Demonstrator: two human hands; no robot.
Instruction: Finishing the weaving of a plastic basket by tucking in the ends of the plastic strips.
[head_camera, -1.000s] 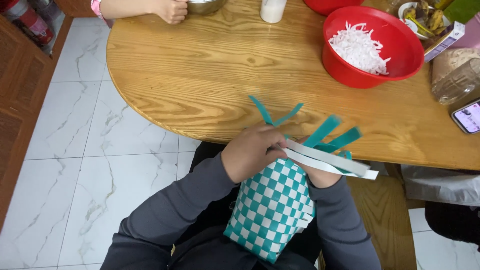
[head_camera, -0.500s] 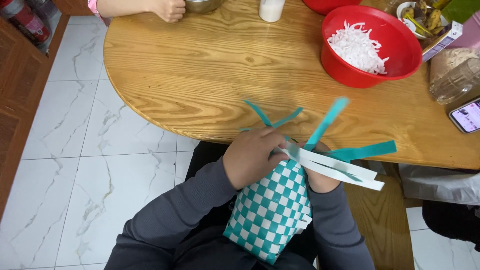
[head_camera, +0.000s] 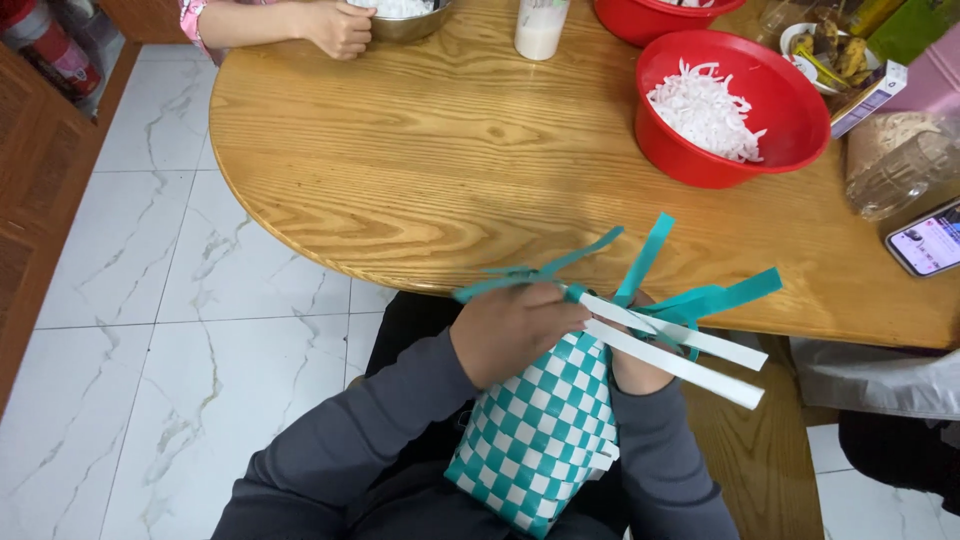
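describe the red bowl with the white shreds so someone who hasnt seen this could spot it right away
Start at the oval wooden table and go to its far right side. There sits a round red plastic bowl part filled with white shredded strips, between a white bottle and a clear plastic jar. Another red bowl is cut off by the top edge; this one shows whole.

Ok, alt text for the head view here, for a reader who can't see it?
Seen from above, a person's left hand and right hand hold a teal-and-white checked woven basket on their lap, gripping loose teal and white strips at its top. Ahead, a wooden table bears a red bowl of white shreds and a phone; another person's hand rests at its far edge.
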